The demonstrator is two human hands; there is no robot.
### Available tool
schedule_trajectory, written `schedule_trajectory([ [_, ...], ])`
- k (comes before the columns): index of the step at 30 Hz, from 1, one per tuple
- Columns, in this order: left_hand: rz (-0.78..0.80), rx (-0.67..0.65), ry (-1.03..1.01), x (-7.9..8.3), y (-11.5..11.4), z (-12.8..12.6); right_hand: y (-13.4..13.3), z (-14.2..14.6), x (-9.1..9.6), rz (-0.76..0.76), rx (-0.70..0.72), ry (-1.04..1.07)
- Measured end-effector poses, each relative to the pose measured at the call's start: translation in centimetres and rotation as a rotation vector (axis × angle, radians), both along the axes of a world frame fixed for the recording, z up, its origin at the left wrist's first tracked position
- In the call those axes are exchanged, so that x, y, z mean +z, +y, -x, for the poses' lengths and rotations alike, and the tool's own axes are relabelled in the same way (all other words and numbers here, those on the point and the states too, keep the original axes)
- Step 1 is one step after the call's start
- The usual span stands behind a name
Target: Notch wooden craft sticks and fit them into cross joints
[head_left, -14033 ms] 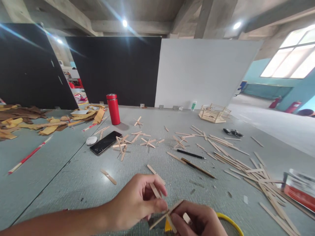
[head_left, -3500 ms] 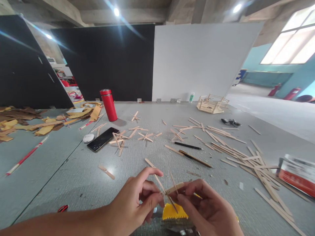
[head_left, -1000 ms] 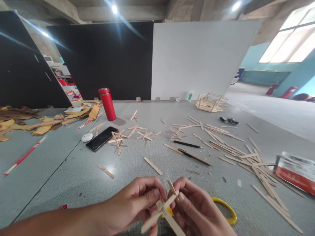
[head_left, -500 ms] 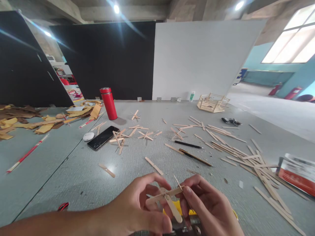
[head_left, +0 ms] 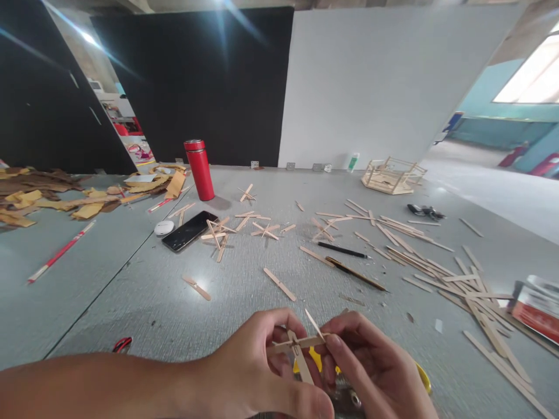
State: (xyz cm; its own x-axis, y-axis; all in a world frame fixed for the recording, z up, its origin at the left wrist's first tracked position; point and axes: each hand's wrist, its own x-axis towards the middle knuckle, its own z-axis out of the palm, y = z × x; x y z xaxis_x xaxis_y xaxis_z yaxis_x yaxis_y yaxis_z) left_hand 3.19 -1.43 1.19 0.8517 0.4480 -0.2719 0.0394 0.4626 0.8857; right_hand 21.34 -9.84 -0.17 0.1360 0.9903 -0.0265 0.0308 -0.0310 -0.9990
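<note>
At lower center, a cross of wooden craft sticks [head_left: 303, 343] rises above the bench [head_left: 244, 267], the right hand [head_left: 382, 361] pinching its right end; the left hand [head_left: 255, 361] curls about the other side, its grip unclear. One red flask [head_left: 201, 171], one smartphone [head_left: 190, 231] and one earbud case [head_left: 165, 227] sit upper left, one hexagonal stick frame [head_left: 388, 187] upper right. Loose sticks [head_left: 485, 326] at right overlap too much to count. The gray, textured bench meets two black panels [head_left: 196, 81] and one white panel [head_left: 384, 81]; a window [head_left: 530, 73] glows upper right.
</note>
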Motion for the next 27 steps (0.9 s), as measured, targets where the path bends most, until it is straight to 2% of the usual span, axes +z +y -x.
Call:
schedule_trajectory([
  [5, -0.030, 0.001, 0.061, -0.1, -0.3, 0.2, -0.1, 0.0, -0.3, 0.006, 0.013, 0.029],
  [15, -0.038, -0.028, 0.011, 0.0, -0.4, 0.1, -0.1, 0.2, -0.1, -0.001, 0.024, 0.042],
  [20, -0.196, 0.034, 0.038, 0.8, -0.7, 0.0, 0.1, 0.0, 0.2, -0.016, 0.009, -0.006],
  [22, -0.211, 0.020, -0.002, 1.0, -0.8, -0.1, 0.1, 0.1, 0.2, -0.017, 0.012, -0.008],
  [27, -0.182, -0.067, -0.076, -0.2, -0.6, 0.2, -0.1, -0.1, 0.1, -0.039, -0.003, -0.011],
])
